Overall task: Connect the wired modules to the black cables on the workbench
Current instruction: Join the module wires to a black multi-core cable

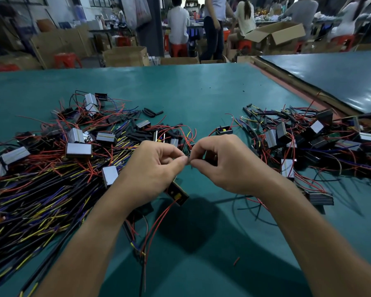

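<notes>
My left hand [152, 170] and my right hand [227, 166] meet above the middle of the green workbench [180, 88]. Their thumbs and forefingers pinch thin wire ends together at one spot. A small black module [178, 192] with a yellow part hangs below my left hand, and its red wire [156, 224] trails toward me. A black cable [135, 236] with yellow and blue cores runs under my left forearm. The joint itself is hidden between my fingertips.
A big heap of black cables [30, 200] and silver-faced modules [78, 150] lies at the left. A pile of wired modules [308, 142] sits at the right. Short black tubes [151, 112] lie beyond. People, red stools and cardboard boxes stand behind the bench.
</notes>
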A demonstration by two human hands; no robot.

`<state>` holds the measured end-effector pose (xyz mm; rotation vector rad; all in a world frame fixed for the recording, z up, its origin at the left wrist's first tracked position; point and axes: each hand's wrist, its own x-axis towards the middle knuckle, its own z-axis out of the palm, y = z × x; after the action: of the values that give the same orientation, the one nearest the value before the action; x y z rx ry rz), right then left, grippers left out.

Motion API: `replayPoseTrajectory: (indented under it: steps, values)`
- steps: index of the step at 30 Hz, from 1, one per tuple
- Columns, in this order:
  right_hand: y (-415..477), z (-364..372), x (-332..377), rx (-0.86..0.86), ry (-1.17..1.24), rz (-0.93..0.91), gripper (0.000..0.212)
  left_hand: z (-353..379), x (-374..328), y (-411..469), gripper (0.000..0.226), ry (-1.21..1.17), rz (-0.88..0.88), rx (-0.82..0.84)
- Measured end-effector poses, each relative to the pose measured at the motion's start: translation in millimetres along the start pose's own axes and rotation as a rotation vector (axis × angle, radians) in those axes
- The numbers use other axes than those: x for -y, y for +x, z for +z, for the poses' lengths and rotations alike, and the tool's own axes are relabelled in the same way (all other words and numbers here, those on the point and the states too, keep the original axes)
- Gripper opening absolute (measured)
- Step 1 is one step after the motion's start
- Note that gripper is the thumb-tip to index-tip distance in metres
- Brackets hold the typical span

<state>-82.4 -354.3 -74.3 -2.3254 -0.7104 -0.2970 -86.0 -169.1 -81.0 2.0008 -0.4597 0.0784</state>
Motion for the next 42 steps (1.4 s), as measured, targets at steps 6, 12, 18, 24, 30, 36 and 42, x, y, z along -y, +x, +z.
replayPoseTrajectory:
  steps: [6,12,18,24,30,36,42]
  values:
    - [0,2,0,-0.006,-0.045,-0.004,0.007,1,0,1,0.02,-0.058,-0.08,0.05]
    - [1,1,-1,-0.015,0.005,-0.009,0.008,1,-1,-1,0.022,-0.074,-0.115,0.1]
    - [0,-4,-7,0.078,0.213,0.101,0.01,3,0,1,0.022,-0.037,-0.107,0.08]
    - [1,-4,-9,-0.005,0.162,0.108,0.015,4,2,3,0.019,-0.059,-0.092,-0.037]
    - [1,0,-3,-0.117,0.043,-0.012,0.014,2,1,5,0.005,-0.121,-0.103,-0.134]
    - [2,9,1,-0.279,-0.051,-0.105,0.004,-3,-3,2,0.011,-0.416,-0.269,-0.045]
    - [4,12,8,-0.463,0.126,-0.061,0.008,-8,-6,5,0.011,-0.65,-0.397,-0.14]
